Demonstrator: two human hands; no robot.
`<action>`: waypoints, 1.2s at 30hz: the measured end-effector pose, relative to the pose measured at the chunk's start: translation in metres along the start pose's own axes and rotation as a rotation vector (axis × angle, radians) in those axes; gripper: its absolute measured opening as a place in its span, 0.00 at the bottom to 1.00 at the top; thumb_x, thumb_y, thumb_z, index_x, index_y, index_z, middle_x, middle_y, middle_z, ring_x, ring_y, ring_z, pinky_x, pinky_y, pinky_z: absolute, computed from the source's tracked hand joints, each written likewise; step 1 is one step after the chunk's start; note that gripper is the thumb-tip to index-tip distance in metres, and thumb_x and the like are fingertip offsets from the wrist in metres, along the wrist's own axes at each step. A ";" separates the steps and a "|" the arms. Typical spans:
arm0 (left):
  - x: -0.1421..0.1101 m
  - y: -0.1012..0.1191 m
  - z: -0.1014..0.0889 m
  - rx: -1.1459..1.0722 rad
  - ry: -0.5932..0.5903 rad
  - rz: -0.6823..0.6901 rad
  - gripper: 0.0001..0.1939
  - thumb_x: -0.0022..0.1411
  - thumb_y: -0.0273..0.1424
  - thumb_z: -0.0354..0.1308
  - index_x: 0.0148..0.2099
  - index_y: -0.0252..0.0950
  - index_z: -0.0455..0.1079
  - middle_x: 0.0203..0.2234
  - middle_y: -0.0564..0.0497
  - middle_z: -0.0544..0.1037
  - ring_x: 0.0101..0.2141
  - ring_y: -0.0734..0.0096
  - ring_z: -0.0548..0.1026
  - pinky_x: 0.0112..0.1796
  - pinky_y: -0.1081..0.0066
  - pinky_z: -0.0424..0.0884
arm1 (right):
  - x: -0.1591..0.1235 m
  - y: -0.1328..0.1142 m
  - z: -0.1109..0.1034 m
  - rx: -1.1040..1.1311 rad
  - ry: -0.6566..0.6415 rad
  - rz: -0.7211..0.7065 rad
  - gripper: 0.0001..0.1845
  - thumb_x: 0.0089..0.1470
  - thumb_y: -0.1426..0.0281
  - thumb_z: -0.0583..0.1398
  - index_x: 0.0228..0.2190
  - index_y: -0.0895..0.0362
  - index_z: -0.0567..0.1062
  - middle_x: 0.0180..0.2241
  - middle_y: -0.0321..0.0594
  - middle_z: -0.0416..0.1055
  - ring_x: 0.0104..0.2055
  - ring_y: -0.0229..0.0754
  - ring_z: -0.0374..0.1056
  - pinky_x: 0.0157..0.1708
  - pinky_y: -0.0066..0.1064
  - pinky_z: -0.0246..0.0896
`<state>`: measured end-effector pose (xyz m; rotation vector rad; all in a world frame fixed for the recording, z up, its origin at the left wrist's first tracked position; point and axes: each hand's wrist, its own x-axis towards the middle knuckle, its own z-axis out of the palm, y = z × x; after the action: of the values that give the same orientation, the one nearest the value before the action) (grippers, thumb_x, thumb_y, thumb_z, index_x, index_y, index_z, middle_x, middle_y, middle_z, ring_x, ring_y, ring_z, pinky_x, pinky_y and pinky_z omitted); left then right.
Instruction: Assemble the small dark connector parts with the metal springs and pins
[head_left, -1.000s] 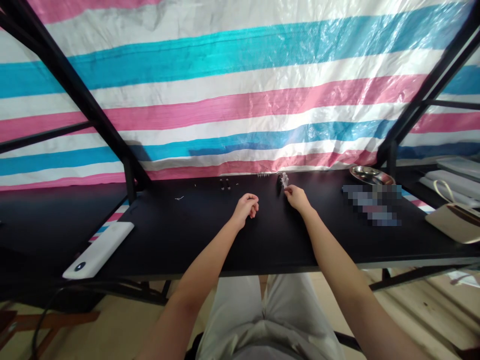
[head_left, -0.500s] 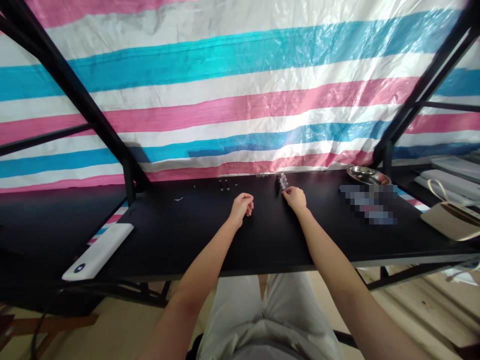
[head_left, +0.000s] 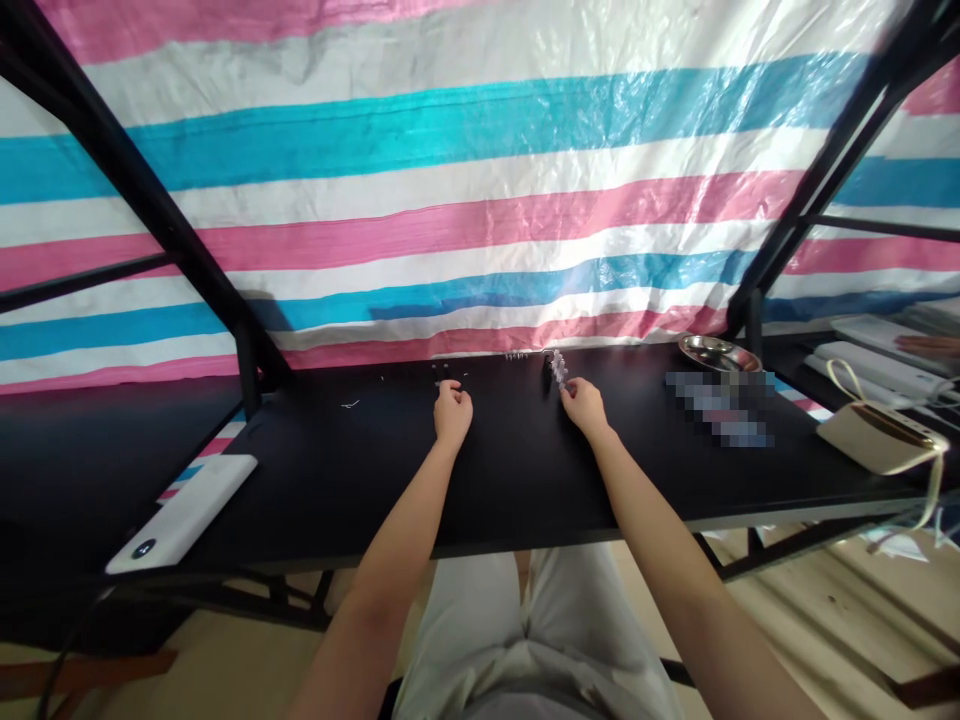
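My right hand (head_left: 585,407) pinches the lower end of a small, pale, wavy-edged piece (head_left: 558,368) near the table's back edge. A dark part (head_left: 547,373) stands right beside that piece; its exact kind is too small to tell. My left hand (head_left: 454,412) reaches to a pair of small black strips with shiny ends (head_left: 440,373). Its fingers are curled together at the near end of the strips and partly cover them. Whether one is gripped is hidden.
The black table (head_left: 315,490) carries a row of tiny metal bits (head_left: 516,356) at the back and a white thread-like scrap (head_left: 350,404) on the left. A white power bank-like case (head_left: 187,510), a steel dish (head_left: 720,354), a blurred-out patch (head_left: 720,408) and a cream pouch (head_left: 874,437) lie farther out.
My left hand has moved left and forward to the black strips. The right hand keeps its pinch on the pale piece. The view has shifted slightly.
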<state>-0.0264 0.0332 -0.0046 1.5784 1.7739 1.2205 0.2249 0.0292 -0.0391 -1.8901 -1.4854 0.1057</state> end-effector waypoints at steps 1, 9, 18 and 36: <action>0.003 0.001 -0.003 0.087 0.027 0.033 0.12 0.56 0.27 0.49 0.44 0.38 0.60 0.25 0.52 0.74 0.27 0.70 0.73 0.31 0.71 0.67 | 0.000 -0.001 0.000 0.014 0.008 0.001 0.13 0.49 0.70 0.54 0.36 0.62 0.72 0.31 0.47 0.72 0.34 0.44 0.68 0.37 0.32 0.61; 0.040 0.016 -0.027 0.555 -0.074 0.083 0.23 0.59 0.31 0.47 0.57 0.37 0.55 0.38 0.38 0.75 0.40 0.53 0.74 0.39 0.61 0.65 | -0.003 -0.004 -0.006 0.127 0.116 -0.036 0.14 0.49 0.70 0.51 0.35 0.60 0.73 0.34 0.46 0.73 0.35 0.44 0.68 0.39 0.33 0.61; 0.063 0.009 -0.024 0.682 -0.188 0.159 0.18 0.59 0.31 0.48 0.52 0.35 0.62 0.42 0.34 0.72 0.42 0.50 0.72 0.38 0.61 0.65 | -0.003 -0.006 -0.015 0.109 0.142 0.045 0.15 0.50 0.70 0.50 0.36 0.61 0.72 0.35 0.49 0.72 0.36 0.46 0.67 0.38 0.34 0.60; -0.009 0.017 0.013 -0.585 -0.311 0.112 0.15 0.56 0.38 0.53 0.41 0.33 0.64 0.33 0.47 0.76 0.11 0.86 0.62 0.13 0.80 0.53 | -0.022 -0.039 -0.023 0.423 0.290 -0.230 0.17 0.57 0.62 0.47 0.38 0.59 0.69 0.35 0.45 0.70 0.34 0.40 0.66 0.36 0.30 0.61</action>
<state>-0.0046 0.0278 0.0018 1.4252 1.0213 1.3051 0.1970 0.0020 -0.0073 -1.3286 -1.3455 0.0326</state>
